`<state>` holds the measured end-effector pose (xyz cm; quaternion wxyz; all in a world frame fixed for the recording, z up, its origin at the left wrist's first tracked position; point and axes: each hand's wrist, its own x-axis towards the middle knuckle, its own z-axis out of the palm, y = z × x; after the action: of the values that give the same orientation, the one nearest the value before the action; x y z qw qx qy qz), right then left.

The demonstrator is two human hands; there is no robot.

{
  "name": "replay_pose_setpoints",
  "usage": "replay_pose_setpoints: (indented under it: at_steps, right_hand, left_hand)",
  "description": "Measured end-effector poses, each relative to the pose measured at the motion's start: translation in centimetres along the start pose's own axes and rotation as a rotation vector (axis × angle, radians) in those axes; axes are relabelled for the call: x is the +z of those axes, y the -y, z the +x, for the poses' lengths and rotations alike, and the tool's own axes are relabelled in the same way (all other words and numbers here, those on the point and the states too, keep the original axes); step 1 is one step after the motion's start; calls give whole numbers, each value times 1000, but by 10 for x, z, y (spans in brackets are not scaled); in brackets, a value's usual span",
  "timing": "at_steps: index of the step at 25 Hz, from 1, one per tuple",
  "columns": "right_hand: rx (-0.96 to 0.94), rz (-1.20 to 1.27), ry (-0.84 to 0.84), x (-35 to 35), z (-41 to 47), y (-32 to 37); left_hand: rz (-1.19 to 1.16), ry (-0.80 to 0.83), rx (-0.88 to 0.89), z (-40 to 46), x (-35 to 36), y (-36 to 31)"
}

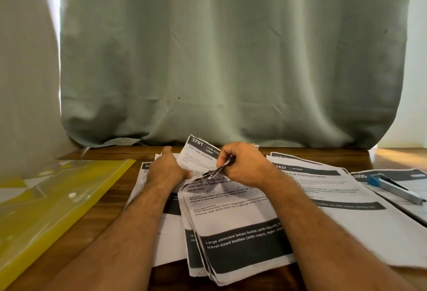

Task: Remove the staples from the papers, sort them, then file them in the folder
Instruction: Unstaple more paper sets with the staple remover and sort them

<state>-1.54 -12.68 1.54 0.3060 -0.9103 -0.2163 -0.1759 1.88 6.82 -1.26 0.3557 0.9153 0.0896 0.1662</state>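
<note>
A thick stack of printed papers (233, 226) lies in front of me on the wooden table, its top corner folded up and crumpled. My right hand (242, 163) pinches that crumpled corner (215, 171) between thumb and fingers. My left hand (166, 168) presses flat on the sheets just left of the corner. A sheet headed 2701 (198, 149) sticks up behind the hands. A yellow translucent folder (53, 200) lies at the left. No staple is visible.
More printed sheets (323, 189) spread to the right, one headed 2437. A blue and silver stapler-like tool (392, 187) rests on the far-right sheet. A grey-green curtain (231, 59) hangs behind the table's back edge (323, 149).
</note>
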Motion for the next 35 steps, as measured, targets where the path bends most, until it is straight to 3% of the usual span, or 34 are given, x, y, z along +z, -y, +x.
replay_pose_setpoints:
  at_steps: [5,16,19,27,32,35]
  right_hand:
    - [-20,19,3,1,-2,2]
    - [13,35,-6,1,-2,5]
    - [21,43,-30,-2,-2,6]
    - [16,25,-269,-18,0,-1]
    - [40,-63,-441,-23,5,11]
    - [-36,-118,-549,-29,21,26]
  left_hand:
    - [-111,-132,108,-2,-6,-4]
    - [-217,-195,99,5,-1,0]
    - [-283,-276,148,9,-4,1]
    - [-427,-304,202,7,-9,-2]
    - [-478,-223,212,3,-13,-4]
    - [-641,-164,162,3,-16,-6]
